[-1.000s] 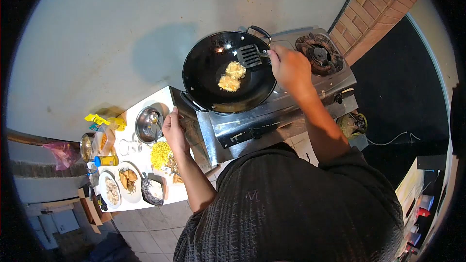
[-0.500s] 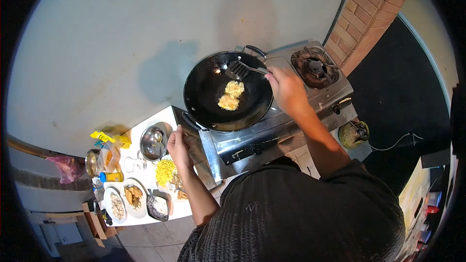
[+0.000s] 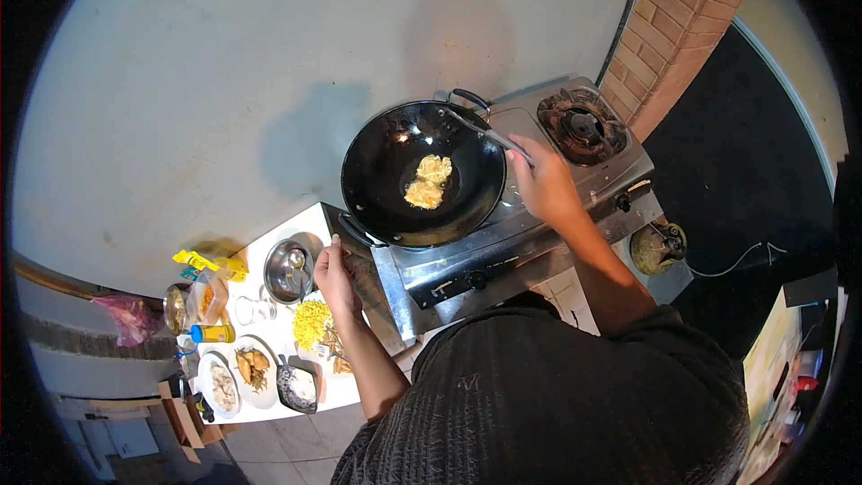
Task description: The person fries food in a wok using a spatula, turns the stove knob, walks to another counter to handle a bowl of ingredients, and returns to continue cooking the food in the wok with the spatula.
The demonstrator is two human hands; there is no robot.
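Right hand point(image 3: 548, 181) closed around handle of dark slotted metal spatula point(image 3: 485, 132), blade up by the far rim of the wok, seen nearly edge-on. Round black wok with two loop handles point(image 3: 377, 157) sits on the silver two-burner gas stove point(image 3: 467, 278), on the burner at the left of the view; two pieces of yellow-golden fried food point(image 3: 429, 181) lie touching each other in its bottom. Rusty round bare burner point(image 3: 584, 126) to the right of it. Left hand point(image 3: 335, 277) loosely curled, near the wok's lower-left handle, beside the white bench point(image 3: 278, 406); can't tell if it has hold of anything. On bench: shiny steel bowl point(image 3: 280, 277), pile of yellow food bits point(image 3: 312, 323), small black square pan with white contents point(image 3: 297, 385), white oval plate of browned food point(image 3: 255, 366), white oval dish of pale food point(image 3: 218, 383), yellow jar with blue lid point(image 3: 214, 333).
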